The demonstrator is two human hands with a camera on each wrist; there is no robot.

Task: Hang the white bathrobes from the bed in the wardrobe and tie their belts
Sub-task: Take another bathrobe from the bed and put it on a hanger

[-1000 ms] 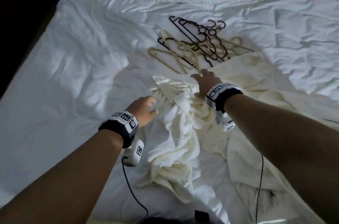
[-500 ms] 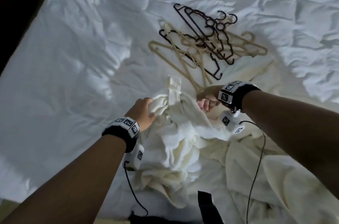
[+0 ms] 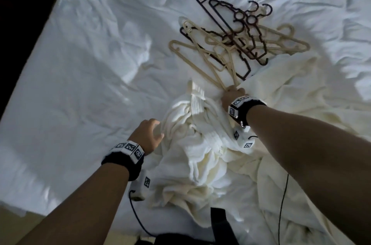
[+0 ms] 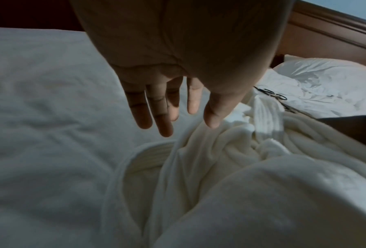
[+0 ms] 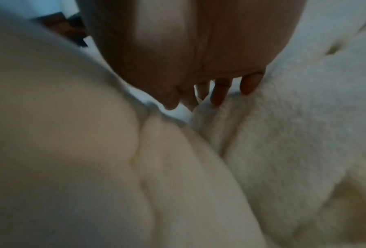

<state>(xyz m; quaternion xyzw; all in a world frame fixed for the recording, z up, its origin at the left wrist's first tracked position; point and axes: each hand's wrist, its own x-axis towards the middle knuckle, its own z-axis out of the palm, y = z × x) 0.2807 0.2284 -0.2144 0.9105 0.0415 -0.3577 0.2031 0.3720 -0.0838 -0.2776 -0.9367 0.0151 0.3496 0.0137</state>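
Observation:
A crumpled white bathrobe (image 3: 200, 144) lies on the bed between my hands, with a ribbed strip (image 3: 196, 96) sticking up at its top. A second cream robe (image 3: 301, 104) spreads to the right under my right arm. My left hand (image 3: 149, 134) hovers open at the robe's left edge; in the left wrist view its fingers (image 4: 160, 120) are spread and the thumb tip touches a robe (image 4: 220, 151) fold. My right hand (image 3: 232, 94) is at the near end of a beige hanger (image 3: 200, 60). Its fingers (image 5: 219, 94) point straight down onto fleece robe (image 5: 283, 134); no hanger shows there.
A pile of beige and dark hangers (image 3: 241, 30) lies just beyond the robes. Wrinkled white bedding (image 3: 90, 84) fills the left and far side. The bed's left edge drops to dark floor (image 3: 20, 14). A wooden headboard (image 4: 336, 33) and pillow (image 4: 326, 80) show beyond. Black cables (image 3: 281, 204) trail from both wrists.
My left hand has let go of the robe and opened beside it. My right hand has released the bunched fabric and moved forward to the near hanger ends.

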